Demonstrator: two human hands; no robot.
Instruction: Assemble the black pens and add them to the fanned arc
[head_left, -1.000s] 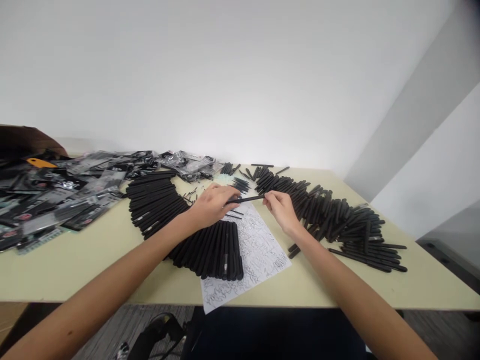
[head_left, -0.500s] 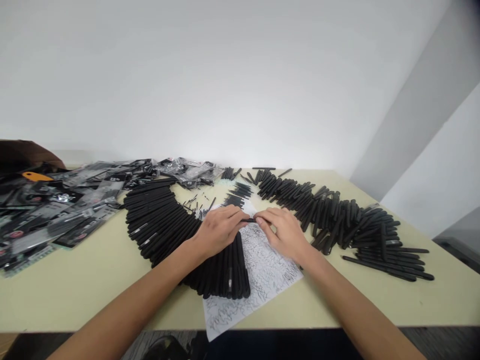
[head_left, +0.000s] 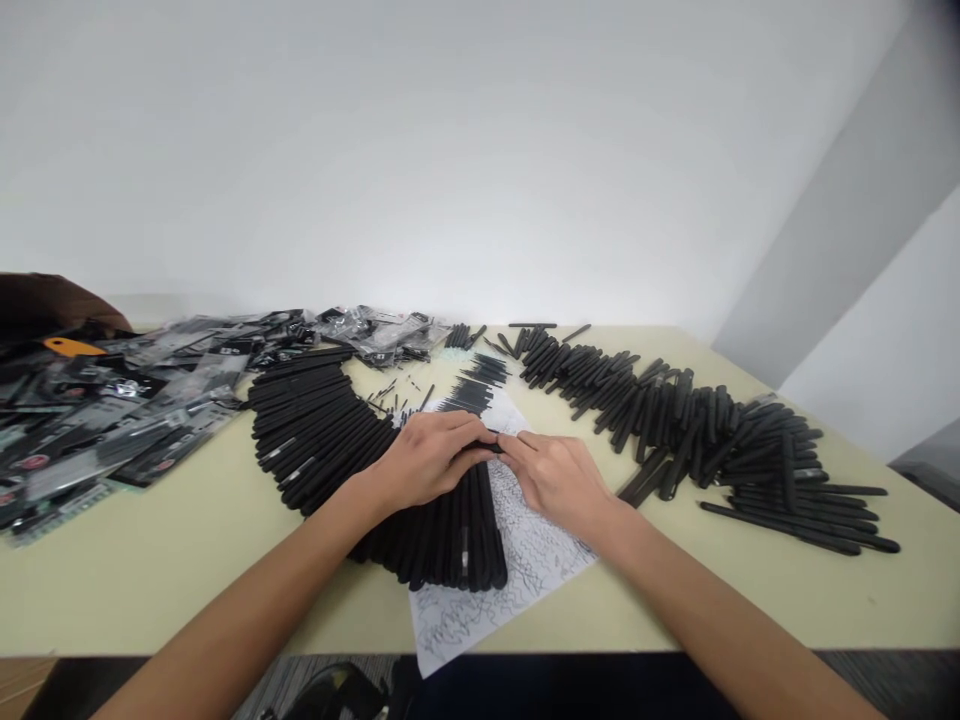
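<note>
Over a sheet of paper covered in scribbles (head_left: pixel 536 555), both hands meet on a short black pen (head_left: pixel 492 441). The fingers of my left hand (head_left: pixel 431 458) are closed around one end of it. My right hand (head_left: pixel 556 474) pinches the other end, so most of the pen is hidden. Below and left of my left hand spreads a curved row of black pens (head_left: pixel 319 430), partly lying on the paper. Just beyond the hands lie thin dark sticks like pen refills (head_left: pixel 474 385) and small loose pen parts (head_left: pixel 390 392).
Plastic packets (head_left: pixel 142 420) cover the table's left side, with an orange-handled tool (head_left: pixel 73 346) among them and a brown box (head_left: pixel 56 300) behind. A long heap of black pens (head_left: pixel 630 390) runs along the right. The white wall (head_left: pixel 480 160) stands behind the table.
The hands have drawn closer together. My right hand has shifted left along the pen, which now shows less between the fingers. The view has shifted slightly.
</note>
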